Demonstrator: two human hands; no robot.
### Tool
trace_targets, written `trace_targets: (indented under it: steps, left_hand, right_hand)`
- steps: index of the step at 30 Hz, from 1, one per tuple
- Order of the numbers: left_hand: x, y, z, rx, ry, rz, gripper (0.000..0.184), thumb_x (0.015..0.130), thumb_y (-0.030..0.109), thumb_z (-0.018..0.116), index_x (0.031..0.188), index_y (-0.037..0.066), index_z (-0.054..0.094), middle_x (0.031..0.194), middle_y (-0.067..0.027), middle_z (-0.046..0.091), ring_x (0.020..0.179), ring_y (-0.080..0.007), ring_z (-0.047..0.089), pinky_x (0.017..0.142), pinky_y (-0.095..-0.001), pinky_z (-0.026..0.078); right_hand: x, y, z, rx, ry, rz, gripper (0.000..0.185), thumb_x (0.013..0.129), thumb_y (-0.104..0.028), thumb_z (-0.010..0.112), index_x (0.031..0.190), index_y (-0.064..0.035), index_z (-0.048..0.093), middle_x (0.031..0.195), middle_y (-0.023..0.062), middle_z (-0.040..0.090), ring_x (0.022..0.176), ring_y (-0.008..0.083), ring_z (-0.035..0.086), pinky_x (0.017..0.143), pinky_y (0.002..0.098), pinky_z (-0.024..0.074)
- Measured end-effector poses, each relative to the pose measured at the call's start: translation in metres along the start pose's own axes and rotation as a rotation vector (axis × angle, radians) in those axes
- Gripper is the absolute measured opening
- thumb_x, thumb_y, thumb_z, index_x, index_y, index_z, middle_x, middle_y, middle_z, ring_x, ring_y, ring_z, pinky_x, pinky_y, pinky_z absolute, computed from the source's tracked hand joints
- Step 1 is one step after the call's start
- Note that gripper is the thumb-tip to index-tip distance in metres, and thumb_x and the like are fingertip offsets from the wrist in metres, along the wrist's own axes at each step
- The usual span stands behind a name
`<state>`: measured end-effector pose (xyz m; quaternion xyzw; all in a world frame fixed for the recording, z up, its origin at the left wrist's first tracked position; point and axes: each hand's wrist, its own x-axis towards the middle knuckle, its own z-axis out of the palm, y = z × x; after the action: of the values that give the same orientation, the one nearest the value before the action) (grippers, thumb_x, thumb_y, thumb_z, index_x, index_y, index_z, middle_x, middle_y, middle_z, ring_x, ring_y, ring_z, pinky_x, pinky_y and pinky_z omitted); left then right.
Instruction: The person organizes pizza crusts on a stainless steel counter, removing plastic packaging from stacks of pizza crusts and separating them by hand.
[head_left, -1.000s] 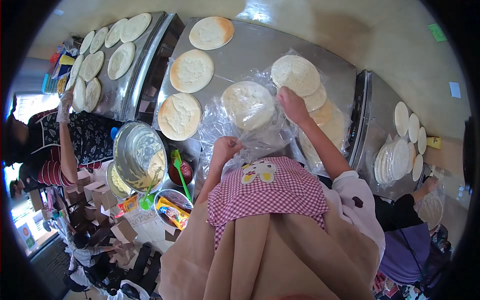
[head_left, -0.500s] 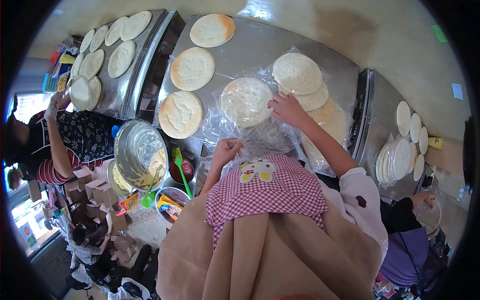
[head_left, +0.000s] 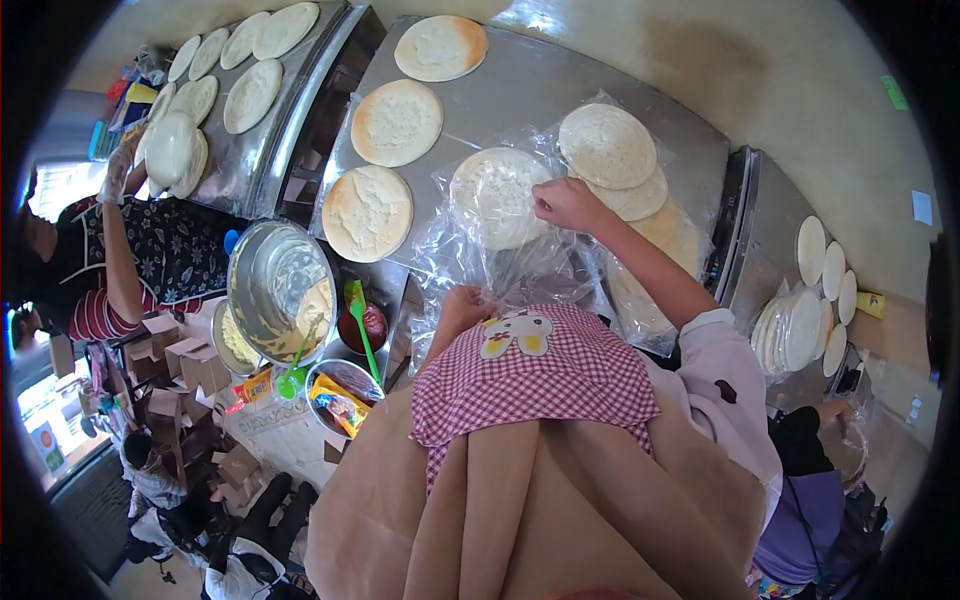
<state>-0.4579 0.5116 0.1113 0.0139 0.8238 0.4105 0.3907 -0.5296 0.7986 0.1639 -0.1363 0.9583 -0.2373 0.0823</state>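
Note:
A round pizza crust (head_left: pixel 498 202) lies inside a clear plastic bag (head_left: pixel 520 268) on the metal counter in front of me. My right hand (head_left: pixel 568 204) is closed in a pinch on the bag at the crust's right edge. Nearer my apron, my left hand (head_left: pixel 464 307) has its fingers curled on the loose plastic at the bag's lower end. A stack of bagged crusts (head_left: pixel 607 146) rests just beyond my right hand. Three bare crusts (head_left: pixel 367 212) sit in a column on the left side of the counter.
A large metal bowl (head_left: pixel 275 270) with pale spread stands left, beside a red sauce bowl with a green spatula (head_left: pixel 362 330). A co-worker (head_left: pixel 115 250) handles crusts at the left counter. Another person (head_left: pixel 800 480) stands right, near more stacked crusts (head_left: pixel 788 330). Cardboard boxes (head_left: pixel 200 365) lie lower left.
My right hand has closed from spread fingers into a pinch at the bagged crust's edge. My left hand has shifted slightly down onto the loose plastic. The view has turned a little.

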Motion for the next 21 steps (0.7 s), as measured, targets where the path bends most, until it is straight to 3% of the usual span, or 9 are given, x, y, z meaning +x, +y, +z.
trace_targets:
  steps: [1, 4, 7, 8, 9, 13, 16, 19, 21]
  left_hand:
    - [0.006, -0.015, 0.004, -0.069, -0.026, 0.0, 0.039, 0.062, 0.028, 0.076, 0.082, -0.003, 0.065, 0.069, -0.0183, 0.063, 0.064, -0.0245, 0.063, 0.057, -0.0349, 0.047]
    - [-0.015, 0.011, -0.005, 0.517, 0.02, 0.175, 0.033, 0.064, 0.023, 0.076, 0.082, -0.002, 0.066, 0.07, -0.0148, 0.065, 0.064, -0.0204, 0.062, 0.058, -0.0331, 0.047]
    - [-0.008, -0.087, 0.016, -0.381, -0.161, -0.097, 0.025, 0.068, 0.016, 0.075, 0.084, -0.001, 0.067, 0.073, -0.0101, 0.066, 0.066, -0.0153, 0.06, 0.06, -0.0312, 0.047]
    - [-0.04, -0.019, -0.002, -0.328, -0.087, -0.196, 0.021, 0.069, 0.01, 0.074, 0.086, -0.002, 0.067, 0.075, -0.0073, 0.066, 0.068, -0.0125, 0.058, 0.061, -0.0302, 0.047]
    - [-0.047, -0.001, -0.003, -0.336, -0.119, -0.191, 0.022, 0.069, 0.01, 0.074, 0.086, -0.002, 0.067, 0.076, -0.0078, 0.066, 0.068, -0.0128, 0.058, 0.061, -0.0301, 0.047]
    - [-0.031, -0.003, -0.003, -0.256, -0.124, -0.112, 0.02, 0.073, 0.01, 0.07, 0.087, -0.004, 0.066, 0.077, -0.009, 0.066, 0.069, -0.0128, 0.058, 0.061, -0.029, 0.046]
    - [-0.03, -0.005, -0.005, -0.222, -0.134, -0.131, 0.018, 0.074, 0.007, 0.067, 0.088, -0.004, 0.066, 0.079, -0.01, 0.066, 0.07, -0.0131, 0.059, 0.061, -0.0282, 0.046]
    - [-0.041, 0.007, -0.011, -0.196, -0.147, -0.18, 0.017, 0.076, 0.005, 0.065, 0.09, -0.004, 0.065, 0.081, -0.011, 0.066, 0.071, -0.0134, 0.06, 0.062, -0.0273, 0.047]
    - [-0.051, 0.019, -0.018, -0.162, -0.147, -0.232, 0.016, 0.076, 0.003, 0.063, 0.091, -0.004, 0.065, 0.082, -0.0117, 0.066, 0.072, -0.0137, 0.06, 0.062, -0.0268, 0.047]
  right_hand:
    - [0.003, -0.002, 0.004, -0.012, 0.014, 0.026, 0.016, 0.073, -0.019, 0.054, 0.068, -0.0034, 0.056, 0.069, 0.0161, 0.06, 0.068, 0.032, 0.06, 0.062, 0.0428, 0.0474]
    - [0.017, 0.018, -0.004, 0.045, 0.193, 0.296, 0.018, 0.073, -0.02, 0.055, 0.068, -0.003, 0.058, 0.073, 0.0166, 0.061, 0.068, 0.0325, 0.06, 0.063, 0.043, 0.0474]
    - [0.016, 0.049, -0.038, -0.103, 0.215, 0.434, 0.022, 0.075, -0.024, 0.055, 0.072, -0.003, 0.061, 0.074, 0.0178, 0.062, 0.072, 0.0322, 0.061, 0.066, 0.0416, 0.0477]
    - [0.014, 0.046, -0.045, -0.035, 0.166, 0.458, 0.022, 0.076, -0.025, 0.056, 0.077, -0.0037, 0.06, 0.075, 0.0163, 0.062, 0.072, 0.0306, 0.06, 0.067, 0.0396, 0.0473]
    - [0.012, 0.041, -0.053, 0.027, 0.111, 0.477, 0.022, 0.077, -0.026, 0.057, 0.082, -0.0044, 0.06, 0.076, 0.0149, 0.061, 0.072, 0.0291, 0.06, 0.067, 0.0376, 0.0469]
    - [0.0, 0.048, -0.076, 0.475, 0.016, 0.243, 0.041, 0.076, -0.029, 0.063, 0.11, -0.0094, 0.055, 0.096, 0.012, 0.06, 0.089, 0.0267, 0.058, 0.08, 0.0321, 0.0453]
    - [0.015, 0.017, -0.07, 0.17, 0.428, 0.06, 0.059, 0.074, -0.031, 0.066, 0.126, -0.0129, 0.045, 0.11, 0.0105, 0.055, 0.101, 0.0268, 0.054, 0.091, 0.0344, 0.0411]
    - [0.028, 0.001, 0.0, -0.323, 0.407, 0.061, 0.041, 0.077, -0.026, 0.062, 0.115, -0.015, 0.053, 0.101, 0.0135, 0.06, 0.094, 0.0325, 0.058, 0.085, 0.0429, 0.0441]
    - [0.04, 0.02, 0.016, -0.407, 0.102, 0.278, 0.025, 0.078, -0.024, 0.058, 0.101, -0.0131, 0.059, 0.092, 0.0133, 0.062, 0.089, 0.0318, 0.06, 0.08, 0.0424, 0.0459]
